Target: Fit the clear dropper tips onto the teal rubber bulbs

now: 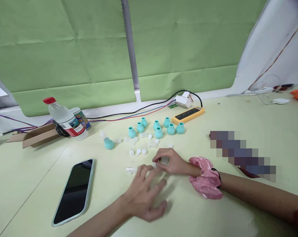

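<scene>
Green paper sheets [65, 42] hang behind a pale bench [237, 131], with a grey strip running down between them.

Near the middle of the bench, the right hand [170, 161] has its grip curled around a small clear plastic piece [164, 160], pinched between thumb and fingertips. A pink scrunchie [207, 177] sits on that wrist. The left hand [144, 194] lies just beside and nearer than the right one, blurred, fingers spread and its grip released, the fingertips reaching toward the same clear piece; whether they touch it cannot be told. A short clear tube [131, 170] lies on the bench just beyond the left fingertips.

Past both hands, small white caps [138, 151] are scattered loose, and farther out stand several teal rubber bulbs [159, 132], upright in a loose cluster, with one more bulb [109, 143] apart on the left-hand side. A yellow power strip [188, 114] lies beyond the bulbs, cables running from it along the wall. Well off to the left-hand side, a phone [75, 191] lies face up with a dark screen. Farther back on that side, a water bottle [65, 120] with a red cap leans beside a flattened cardboard box [33, 135].
</scene>
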Demonstrator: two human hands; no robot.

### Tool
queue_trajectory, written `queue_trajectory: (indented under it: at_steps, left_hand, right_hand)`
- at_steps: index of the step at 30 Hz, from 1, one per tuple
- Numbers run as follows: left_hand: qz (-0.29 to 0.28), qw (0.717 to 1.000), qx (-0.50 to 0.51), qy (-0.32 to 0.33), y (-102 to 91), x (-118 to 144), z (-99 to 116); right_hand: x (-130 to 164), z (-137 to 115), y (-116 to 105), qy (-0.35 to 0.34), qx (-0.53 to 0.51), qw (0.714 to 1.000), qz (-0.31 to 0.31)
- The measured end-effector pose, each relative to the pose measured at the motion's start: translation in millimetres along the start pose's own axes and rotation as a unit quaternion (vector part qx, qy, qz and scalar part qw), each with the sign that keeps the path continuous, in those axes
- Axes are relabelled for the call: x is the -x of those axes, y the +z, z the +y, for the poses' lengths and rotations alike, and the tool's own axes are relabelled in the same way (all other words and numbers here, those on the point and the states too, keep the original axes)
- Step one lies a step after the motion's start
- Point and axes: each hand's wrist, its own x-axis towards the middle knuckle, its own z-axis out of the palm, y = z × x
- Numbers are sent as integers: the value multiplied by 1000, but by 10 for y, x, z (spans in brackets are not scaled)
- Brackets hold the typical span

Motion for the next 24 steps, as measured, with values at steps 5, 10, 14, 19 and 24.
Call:
queue_trajectory:
  at_steps: [5, 10, 14, 19, 24]
  left_hand:
    - [-114, 986, -119, 0, -20, -40, 63]
    - [-103, 981, -165, 24, -62, -12, -296]
    - [-121, 972, -200, 17, -209, -4, -549]
    - [-113, 978, -170, -33, -332, -70, -600]
    - [-156, 973, -129, -112, -273, -97, -512]
  right_hand:
    - [12, 59, 13, -21, 19, 999, -19]
    - [30, 78, 30, -29, 50, 998, -39]
    - [20, 43, 37, -50, 84, 995, -35]
    - [17, -3, -5, -95, 136, 985, -55]
    - [12, 5, -67, -120, 147, 975, -113]
